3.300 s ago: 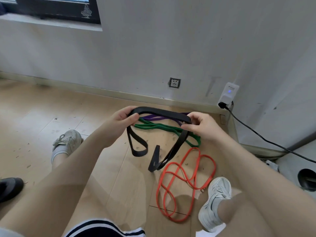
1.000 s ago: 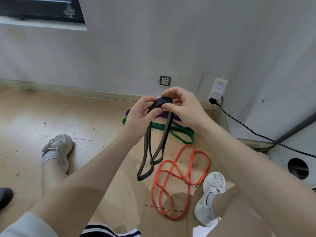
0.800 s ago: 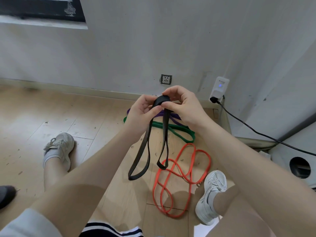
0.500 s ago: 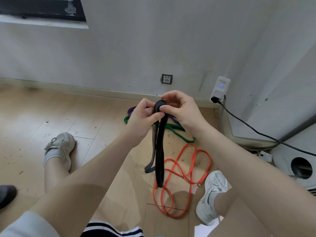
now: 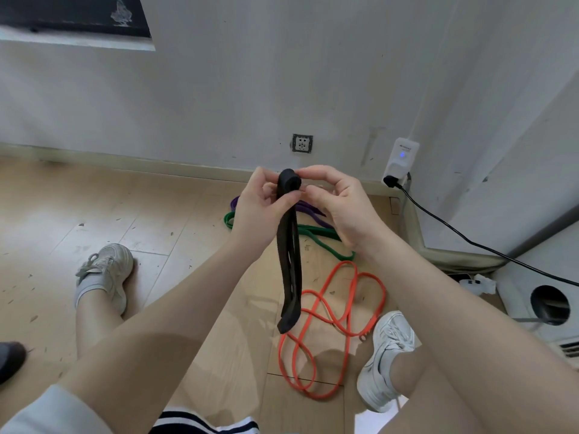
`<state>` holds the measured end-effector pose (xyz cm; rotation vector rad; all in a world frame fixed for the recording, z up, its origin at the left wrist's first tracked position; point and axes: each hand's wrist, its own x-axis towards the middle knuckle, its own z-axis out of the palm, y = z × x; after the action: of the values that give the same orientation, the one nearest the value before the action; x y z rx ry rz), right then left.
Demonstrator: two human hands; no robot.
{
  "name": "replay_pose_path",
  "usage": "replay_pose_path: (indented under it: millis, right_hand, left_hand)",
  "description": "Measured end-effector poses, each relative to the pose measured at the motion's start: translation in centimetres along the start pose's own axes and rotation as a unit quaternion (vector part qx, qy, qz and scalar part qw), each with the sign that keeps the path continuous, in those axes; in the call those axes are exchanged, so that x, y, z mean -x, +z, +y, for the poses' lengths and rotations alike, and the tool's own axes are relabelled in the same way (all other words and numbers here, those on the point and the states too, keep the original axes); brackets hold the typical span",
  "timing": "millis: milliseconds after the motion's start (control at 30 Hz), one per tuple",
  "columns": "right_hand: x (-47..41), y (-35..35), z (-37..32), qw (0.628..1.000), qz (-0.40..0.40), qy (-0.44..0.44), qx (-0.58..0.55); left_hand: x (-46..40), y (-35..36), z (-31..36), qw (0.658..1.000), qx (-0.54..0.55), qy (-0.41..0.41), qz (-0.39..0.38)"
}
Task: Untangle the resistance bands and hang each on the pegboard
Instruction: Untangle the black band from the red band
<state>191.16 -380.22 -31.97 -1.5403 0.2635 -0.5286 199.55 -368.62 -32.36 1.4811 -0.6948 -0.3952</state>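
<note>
The black resistance band (image 5: pixel 289 261) is held at centre frame, folded over into several layers, with its folded top end pinched between both hands and the remaining length hanging straight down clear of the wooden floor (image 5: pixel 131 214). The left hand (image 5: pixel 258 211) has its grip closed on the band just below the fold, thumb pressed against the strap. The right hand (image 5: pixel 340 208) has its grip closed on the folded top, with thumb and forefinger meeting at the fold. Three further bands lie on the floor beyond and below the hands. The purple resistance band (image 5: pixel 308 211) lies nearest the wall, partly hidden behind the hands. The green resistance band (image 5: pixel 322 239) lies just in front of it; whether the two are touching cannot be determined. The orange resistance band (image 5: pixel 332 311) lies in overlapping loops at lower centre, beside the white sneaker (image 5: pixel 383 355) at lower right. A second sneaker (image 5: pixel 105 274) rests on the floor at left. A wall socket (image 5: pixel 302 143) and a white plug-in adapter (image 5: pixel 401 159) with a black cable (image 5: pixel 476 244) are located on the wall at upper centre right.
</note>
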Motion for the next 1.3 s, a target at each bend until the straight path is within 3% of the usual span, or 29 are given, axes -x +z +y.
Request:
replay_pose_path:
  millis: [167, 300, 367, 467, 600, 733, 867, 1133, 1300]
  right_hand:
    - [0.8, -0.4, 2.5, 0.992, 0.049, 0.028, 0.11]
    - [1.6, 2.0, 5.4, 0.981, -0.002, 0.055, 0.187]
    - [1.3, 3.3, 6.1, 0.973, 0.026, 0.034, 0.226]
    - [0.9, 4.1, 7.4, 0.974, 0.069, 0.031, 0.213]
    - [1.0, 1.3, 8.9, 0.977, 0.051, 0.073, 0.191]
    - [-0.2, -1.4, 9.5, 0.949, -0.033, 0.095, 0.299]
    - [-2.7, -2.7, 10.9, 0.906, -0.133, 0.127, 0.382]
    - [-8.9, -3.7, 19.4, 0.819, -0.233, 0.159, 0.5]
    - [-13.4, -2.8, 29.0, 0.801, -0.215, 0.197, 0.523]
  left_hand:
    - [-1.3, 0.2, 1.1, 0.999, 0.002, -0.005, 0.034]
    - [-1.9, 0.9, 2.2, 0.998, 0.042, -0.008, 0.043]
    - [-2.0, 1.4, 2.7, 0.996, 0.067, -0.013, 0.057]
    - [-2.7, 1.2, 3.3, 0.99, 0.115, -0.013, 0.081]
    - [-4.4, -1.8, 2.0, 0.972, 0.171, -0.03, 0.161]
    - [-5.8, -4.4, -2.7, 0.933, 0.212, -0.118, 0.267]
    - [-7.1, -5.8, -8.4, 0.9, 0.227, -0.193, 0.319]
    - [-8.1, -8.2, -22.7, 0.873, 0.12, -0.348, 0.319]
    - [-11.3, -9.9, -30.6, 0.894, 0.074, -0.347, 0.275]
